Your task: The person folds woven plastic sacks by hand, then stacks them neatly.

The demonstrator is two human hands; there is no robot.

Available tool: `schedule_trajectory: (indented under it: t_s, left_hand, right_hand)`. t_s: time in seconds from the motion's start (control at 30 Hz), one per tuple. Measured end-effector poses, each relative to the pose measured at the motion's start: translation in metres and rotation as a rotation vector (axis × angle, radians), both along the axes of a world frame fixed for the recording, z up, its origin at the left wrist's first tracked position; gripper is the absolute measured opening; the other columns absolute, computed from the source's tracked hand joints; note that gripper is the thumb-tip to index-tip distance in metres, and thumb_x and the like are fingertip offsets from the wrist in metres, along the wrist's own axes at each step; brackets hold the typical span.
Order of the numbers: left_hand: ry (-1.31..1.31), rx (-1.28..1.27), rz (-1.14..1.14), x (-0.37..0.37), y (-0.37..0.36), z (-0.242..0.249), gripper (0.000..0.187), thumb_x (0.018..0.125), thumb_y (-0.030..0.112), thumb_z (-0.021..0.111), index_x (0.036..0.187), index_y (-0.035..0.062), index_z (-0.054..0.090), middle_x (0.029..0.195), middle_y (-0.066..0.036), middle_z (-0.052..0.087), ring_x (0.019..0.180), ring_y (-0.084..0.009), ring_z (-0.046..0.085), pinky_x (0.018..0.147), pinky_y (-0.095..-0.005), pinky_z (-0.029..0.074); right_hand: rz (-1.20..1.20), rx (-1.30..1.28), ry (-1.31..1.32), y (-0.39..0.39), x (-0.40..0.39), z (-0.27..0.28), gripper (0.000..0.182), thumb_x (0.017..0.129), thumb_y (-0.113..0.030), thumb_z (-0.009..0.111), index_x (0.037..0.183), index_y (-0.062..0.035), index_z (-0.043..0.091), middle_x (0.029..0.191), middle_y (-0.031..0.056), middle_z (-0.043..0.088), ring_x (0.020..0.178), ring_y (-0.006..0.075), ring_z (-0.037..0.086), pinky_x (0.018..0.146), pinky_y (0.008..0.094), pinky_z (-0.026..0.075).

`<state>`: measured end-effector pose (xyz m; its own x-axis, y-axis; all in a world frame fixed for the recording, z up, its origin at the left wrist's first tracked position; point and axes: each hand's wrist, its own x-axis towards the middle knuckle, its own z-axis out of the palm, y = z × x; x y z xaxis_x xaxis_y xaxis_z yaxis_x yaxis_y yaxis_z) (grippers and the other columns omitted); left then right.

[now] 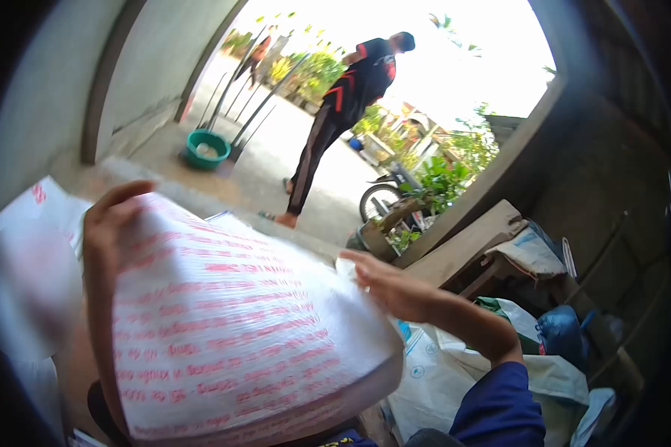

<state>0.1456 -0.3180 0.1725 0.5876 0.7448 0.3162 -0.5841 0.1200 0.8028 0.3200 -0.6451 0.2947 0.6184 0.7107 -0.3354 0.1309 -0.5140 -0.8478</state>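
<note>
A white woven sack (231, 320) with lines of red print, upside down from my view, is spread in front of me and fills the lower middle. My left hand (115, 220) is closed on its upper left corner, the fingers bent over the edge. On the opposite side, my right hand (391, 287) grips the sack's right edge, with a bit of white material at the fingertips. The hands hold it stretched between them. What lies behind the sack is hidden.
White sacks (432, 372) lie at my right, near a blue plastic container (563, 328) and a wooden bench (470, 246). More white sacks (33, 276) are at left. Beyond the doorway stand a green basin (207, 149), a person (343, 104) and a motorcycle (388, 201).
</note>
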Motion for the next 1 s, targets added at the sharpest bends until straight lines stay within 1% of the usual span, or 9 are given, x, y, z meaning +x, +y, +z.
schedule_trajectory:
  t_s: [0.1,0.17,0.5,0.63,0.77,0.8,0.83,0.9,1.0]
  left_hand:
    - [0.1,0.209,0.014,0.015,-0.03,0.025,0.027,0.085,0.015,0.054,0.103,0.003,0.072,0.09,-0.003,0.068,0.081,-0.0082,0.055,0.079,-0.021,0.041]
    - [0.066,0.13,-0.074,0.025,-0.044,0.026,0.028,0.086,0.015,0.054,0.104,0.0016,0.07,0.087,-0.005,0.067,0.078,-0.008,0.057,0.075,-0.0208,0.043]
    - [0.052,-0.153,-0.292,0.054,-0.004,-0.014,0.032,0.09,0.014,0.045,0.106,-0.0049,0.066,0.088,-0.011,0.067,0.075,-0.0124,0.062,0.072,-0.0241,0.05]
    - [0.02,0.162,-0.049,0.061,0.025,-0.04,0.033,0.094,0.011,0.048,0.121,-0.0035,0.059,0.111,-0.013,0.064,0.099,-0.0173,0.061,0.093,-0.0266,0.044]
    - [0.17,0.836,0.76,0.05,0.014,-0.026,0.037,0.099,0.016,0.045,0.132,0.001,0.052,0.13,-0.017,0.056,0.117,-0.0259,0.057,0.098,-0.0327,0.042]
    - [0.19,0.935,0.835,0.044,0.01,-0.022,0.036,0.098,0.014,0.047,0.13,-0.0013,0.053,0.13,-0.021,0.056,0.119,-0.0301,0.056,0.097,-0.0347,0.043]
    - [0.35,0.992,0.857,0.036,0.054,-0.084,0.034,0.097,0.013,0.051,0.127,-0.0023,0.055,0.127,-0.021,0.058,0.115,-0.0329,0.059,0.093,-0.0365,0.047]
    - [0.363,1.56,1.416,0.015,0.101,-0.134,0.033,0.098,0.018,0.051,0.126,0.0042,0.06,0.121,-0.016,0.063,0.105,-0.0303,0.065,0.085,-0.0383,0.053]
    - [0.629,1.415,1.342,-0.003,0.072,-0.117,0.027,0.094,0.01,0.054,0.118,0.0073,0.066,0.117,-0.005,0.067,0.1,-0.0204,0.067,0.076,-0.0274,0.055]
  right_hand:
    - [-0.018,-0.074,0.238,0.003,0.008,-0.047,0.071,0.098,-0.047,0.046,0.149,-0.0069,0.018,0.146,0.0201,0.032,0.133,0.0241,0.036,0.107,0.0348,0.033]
    - [-0.157,0.066,0.413,0.01,0.024,-0.052,0.061,0.099,-0.044,0.046,0.149,-0.0171,0.023,0.13,0.0165,0.048,0.118,0.0227,0.051,0.099,0.0355,0.042]
    - [0.035,-0.273,0.009,0.056,0.102,-0.042,0.057,0.093,-0.025,0.062,0.143,-0.0127,0.038,0.114,0.0117,0.058,0.103,0.0144,0.057,0.082,0.0294,0.049]
    - [0.116,0.08,-0.276,0.112,0.19,-0.04,0.055,0.086,-0.016,0.069,0.138,-0.0155,0.049,0.101,0.0057,0.064,0.082,0.0119,0.06,0.076,0.0275,0.05]
    - [0.231,0.637,-0.491,0.207,0.177,0.052,0.046,0.091,-0.008,0.059,0.136,-0.0088,0.049,0.106,0.0071,0.062,0.088,0.0157,0.06,0.081,0.0315,0.05]
    - [0.349,0.816,-0.363,0.224,0.16,0.066,0.046,0.089,-0.01,0.063,0.133,-0.0044,0.051,0.104,0.0095,0.062,0.089,0.0161,0.06,0.08,0.0302,0.05]
    - [0.47,0.989,-0.236,0.236,0.142,0.084,0.047,0.087,-0.012,0.066,0.13,0.0,0.052,0.102,0.012,0.063,0.09,0.0164,0.06,0.079,0.0289,0.05]
    - [0.784,1.015,-0.599,0.235,0.1,0.113,0.039,0.097,-0.01,0.044,0.133,0.0044,0.04,0.14,0.019,0.043,0.117,0.0231,0.05,0.096,0.0316,0.042]
    - [0.541,0.954,-0.434,0.202,0.049,0.133,0.033,0.096,-0.011,0.046,0.126,0.0021,0.048,0.127,0.0166,0.053,0.106,0.0203,0.055,0.088,0.0317,0.045]
